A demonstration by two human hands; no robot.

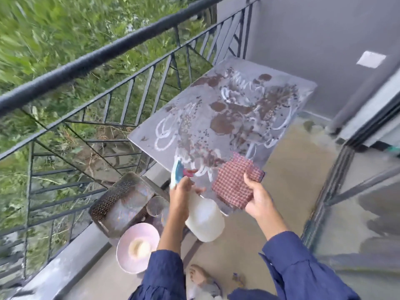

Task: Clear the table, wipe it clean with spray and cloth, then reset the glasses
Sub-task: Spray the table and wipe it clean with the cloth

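Here the left hand [180,194] is gripping the neck of a white plastic spray bottle [204,219], fingers curled shut around it under the blue trigger head, with the squat, rounded body hanging below the wrist. The right hand [258,201] is pinching a folded cloth [234,182], red and white in a small woven check, thumb on top and fingers hidden underneath; the cloth is lying over the near corner of the table [225,113]. The table top is a flat grey rectangle with rounded corners, smeared with brown patches, dark specks and looping white streaks of foam. Its legs are mostly hidden. Down to the left, a dark rectangular tray [123,202] with a dotted rim is sitting on the floor by the metal railing [91,61], holding what are probably glasses [155,205], too blurred to count. Beside it, a pale pink bowl [135,249] is holding something cream-coloured. Blue sleeves are covering both forearms.
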